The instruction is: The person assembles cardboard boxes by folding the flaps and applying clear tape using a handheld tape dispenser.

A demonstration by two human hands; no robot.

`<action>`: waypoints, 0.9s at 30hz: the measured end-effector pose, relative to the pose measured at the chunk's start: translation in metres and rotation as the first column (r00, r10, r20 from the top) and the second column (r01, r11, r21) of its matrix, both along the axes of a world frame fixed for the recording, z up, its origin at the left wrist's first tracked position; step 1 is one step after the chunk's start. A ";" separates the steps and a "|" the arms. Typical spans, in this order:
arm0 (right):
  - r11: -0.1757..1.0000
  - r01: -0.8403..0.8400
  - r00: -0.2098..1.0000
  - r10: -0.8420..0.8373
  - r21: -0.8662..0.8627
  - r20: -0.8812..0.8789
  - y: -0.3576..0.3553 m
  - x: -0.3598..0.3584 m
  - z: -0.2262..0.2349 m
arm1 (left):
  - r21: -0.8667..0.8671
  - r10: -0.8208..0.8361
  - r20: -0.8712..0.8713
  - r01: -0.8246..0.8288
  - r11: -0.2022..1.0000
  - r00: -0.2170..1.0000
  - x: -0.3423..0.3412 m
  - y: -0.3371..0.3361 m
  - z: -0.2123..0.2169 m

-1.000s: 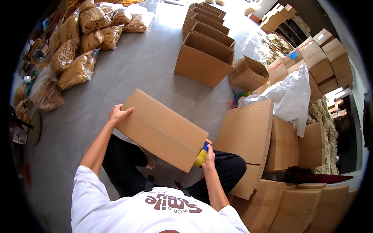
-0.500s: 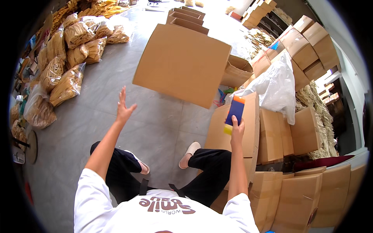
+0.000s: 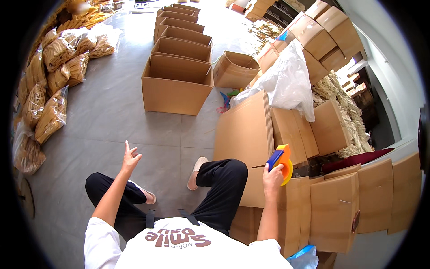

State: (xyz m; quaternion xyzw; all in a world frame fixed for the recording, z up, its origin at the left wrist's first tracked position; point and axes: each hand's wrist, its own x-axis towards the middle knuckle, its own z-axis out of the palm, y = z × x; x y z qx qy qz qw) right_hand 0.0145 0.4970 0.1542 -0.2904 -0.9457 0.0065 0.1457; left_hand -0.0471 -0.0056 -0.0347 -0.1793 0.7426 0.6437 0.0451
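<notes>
Tape dispenser (image 3: 283,155), blue, orange and yellow: in the right hand (image 3: 272,179), fingers wrapped round its blue part; located right of the person's bent knees, in front of the flat cartons (image 3: 244,132) as viewed. Left hand (image 3: 130,159): fingers spread, raised over the grey floor (image 3: 103,121). Beyond: row of open-topped boxes (image 3: 175,92); white plastic sheet (image 3: 284,80) to their right; filled clear bags (image 3: 53,114) far left.

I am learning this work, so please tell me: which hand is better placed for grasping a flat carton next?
Probably the left hand: it is empty and open. The right hand is nearer the flat cartons but holds a tape dispenser.
</notes>
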 end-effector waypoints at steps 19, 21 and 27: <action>0.995 -0.008 1.000 0.011 -0.104 0.026 -0.017 0.022 -0.002 | -0.067 -0.525 -0.333 0.536 0.842 0.783 -0.010 0.144 0.097; 0.968 -0.102 0.989 0.075 -0.231 -0.124 -0.008 0.030 -0.011 | -0.113 -0.597 -0.400 0.608 0.785 0.696 -0.015 0.178 0.117; 0.596 -0.466 0.765 -0.099 -0.654 -0.636 -0.002 0.057 -0.011 | -0.397 -0.794 -0.471 0.712 0.579 0.384 -0.022 0.257 0.138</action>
